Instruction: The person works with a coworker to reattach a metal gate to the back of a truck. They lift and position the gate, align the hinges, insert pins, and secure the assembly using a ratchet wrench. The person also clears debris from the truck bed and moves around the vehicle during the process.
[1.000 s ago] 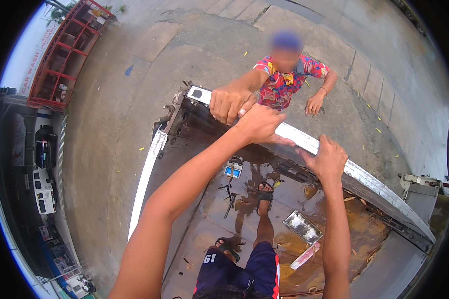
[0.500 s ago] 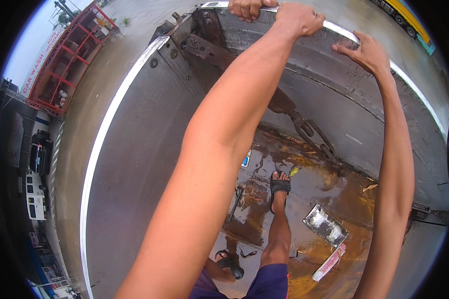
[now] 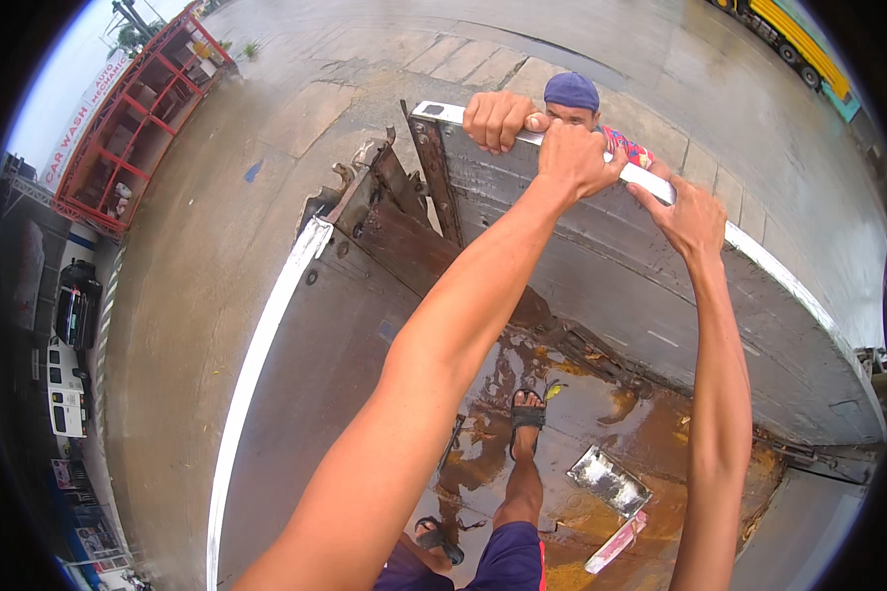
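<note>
My left hand point(image 3: 575, 160) is closed over the white top edge of a grey metal tailgate point(image 3: 601, 281). Further along that edge, my right hand point(image 3: 692, 222) grips too, thumb on the inner face. A co-worker in a dark blue cap point(image 3: 572, 92) stands outside the tailgate, and that person's hand point(image 3: 503, 120) holds the same edge left of mine. A gap separates the tailgate's left end from the grey side wall point(image 3: 310, 355). Rusty steel point(image 3: 404, 246) spans the corner, partly behind my left arm.
I stand in sandals on a wet, rusty bed floor point(image 3: 572, 532). A worn rectangular plate point(image 3: 609, 481) and a pinkish strip point(image 3: 617, 542) lie by my foot. Outside are wet pavement point(image 3: 197, 325), a red-framed stall point(image 3: 133, 118), parked vehicles point(image 3: 69, 355) and a yellow truck point(image 3: 796, 39).
The tailgate has swung away from the side wall at the left corner, opening a gap. My right hand has closed on the edge, nearer my left. The co-worker's head has come into view.
</note>
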The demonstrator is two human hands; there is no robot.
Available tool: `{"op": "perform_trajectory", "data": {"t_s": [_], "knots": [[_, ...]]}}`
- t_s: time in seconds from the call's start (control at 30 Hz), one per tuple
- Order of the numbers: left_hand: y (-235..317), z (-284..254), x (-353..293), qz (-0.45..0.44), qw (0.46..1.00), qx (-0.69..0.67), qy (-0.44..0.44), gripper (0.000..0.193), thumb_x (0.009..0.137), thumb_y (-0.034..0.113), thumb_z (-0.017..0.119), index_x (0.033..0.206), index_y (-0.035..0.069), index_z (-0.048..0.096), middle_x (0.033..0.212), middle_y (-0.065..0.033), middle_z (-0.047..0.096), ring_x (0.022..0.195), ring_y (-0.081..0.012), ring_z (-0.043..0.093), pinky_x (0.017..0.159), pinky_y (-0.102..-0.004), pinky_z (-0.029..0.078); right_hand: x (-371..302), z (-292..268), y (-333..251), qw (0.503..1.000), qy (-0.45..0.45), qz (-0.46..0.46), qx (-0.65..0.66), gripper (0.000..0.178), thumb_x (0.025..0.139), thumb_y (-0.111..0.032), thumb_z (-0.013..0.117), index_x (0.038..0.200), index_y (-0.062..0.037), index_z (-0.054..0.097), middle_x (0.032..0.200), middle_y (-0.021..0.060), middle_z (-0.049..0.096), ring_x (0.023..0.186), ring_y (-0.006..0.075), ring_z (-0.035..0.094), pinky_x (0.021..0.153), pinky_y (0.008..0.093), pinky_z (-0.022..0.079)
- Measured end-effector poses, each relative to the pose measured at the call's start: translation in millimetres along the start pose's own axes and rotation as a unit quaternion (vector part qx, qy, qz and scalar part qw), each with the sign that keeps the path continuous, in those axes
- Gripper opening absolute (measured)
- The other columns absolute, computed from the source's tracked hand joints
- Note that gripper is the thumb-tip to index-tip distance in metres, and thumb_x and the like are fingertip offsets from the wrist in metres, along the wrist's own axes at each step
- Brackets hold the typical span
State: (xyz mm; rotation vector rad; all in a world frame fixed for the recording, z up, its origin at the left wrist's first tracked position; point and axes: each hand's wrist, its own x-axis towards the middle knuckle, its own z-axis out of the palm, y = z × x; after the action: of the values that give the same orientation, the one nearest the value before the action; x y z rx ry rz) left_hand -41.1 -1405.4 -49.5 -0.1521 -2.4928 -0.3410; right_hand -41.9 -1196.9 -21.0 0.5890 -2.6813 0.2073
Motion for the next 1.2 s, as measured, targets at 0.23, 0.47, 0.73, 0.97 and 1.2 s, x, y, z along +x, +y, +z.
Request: {"op": "perform_trajectory", "data": {"t_s": [0.23,0.47,0.73,0.97,1.2], "knots": [[-7.3,18.9,17.2,-0.003,0.998,0.002,-0.062,0.054,0.094,0.049,0.047,0.088,0.005,0.078,0.077,-0.0211,0.072,0.076,-0.0358,0.07,0.079,-0.0481,0.051,17.5,8.4,10.3,0.998,-0.045,0.027,-0.014,0.092,0.078,-0.091,0.052,0.107,-0.0079,0.079,0.076,0.0182,0.074,0.075,0.0355,0.074,0.065,0.0459,0.056],[11.3,-10.0,-22.9,-0.01,0.997,-0.016,-0.078,0.052,0.098,0.047,0.046,0.098,0.006,0.077,0.094,-0.0192,0.075,0.094,-0.0353,0.071,0.099,-0.0525,0.043,-47.4,-18.5,-17.0,0.999,-0.014,0.037,0.017,0.087,0.077,-0.089,0.056,0.091,-0.0047,0.073,0.072,0.0178,0.072,0.073,0.0361,0.073,0.065,0.0464,0.055],[24.7,-35.7,-84.2,0.013,0.995,-0.049,0.088,0.041,0.096,0.04,0.061,0.106,0.003,0.072,0.104,-0.0166,0.071,0.105,-0.0358,0.065,0.104,-0.0515,0.04,-70.8,-28.0,-32.1,0.999,-0.025,0.046,0.006,0.081,0.08,-0.082,0.061,0.105,-0.0054,0.07,0.084,0.0153,0.073,0.083,0.032,0.071,0.081,0.0464,0.052],[101.6,-14.6,-370.9,-0.3,0.887,-0.351,0.007,0.025,0.094,0.021,0.067,0.111,0.002,0.067,0.117,-0.0144,0.062,0.112,-0.0352,0.06,0.098,-0.0449,0.047,-209.8,37.1,-77.7,0.961,0.207,-0.115,0.139,0.032,0.09,-0.027,0.078,0.111,-0.0048,0.071,0.114,0.0123,0.071,0.108,0.0322,0.065,0.097,0.0429,0.044],[105.2,91.6,-782.7,-0.711,0.654,-0.112,-0.234,0.029,0.086,0.011,0.072,0.114,0.006,0.067,0.117,-0.0165,0.065,0.096,-0.0343,0.069,0.087,-0.0434,0.055,-422.6,354.5,-123.0,0.764,-0.563,-0.06,0.309,0.019,0.093,-0.024,0.07,0.101,-0.0061,0.071,0.09,0.0147,0.075,0.082,0.0363,0.072,0.075,0.0477,0.057]]}}
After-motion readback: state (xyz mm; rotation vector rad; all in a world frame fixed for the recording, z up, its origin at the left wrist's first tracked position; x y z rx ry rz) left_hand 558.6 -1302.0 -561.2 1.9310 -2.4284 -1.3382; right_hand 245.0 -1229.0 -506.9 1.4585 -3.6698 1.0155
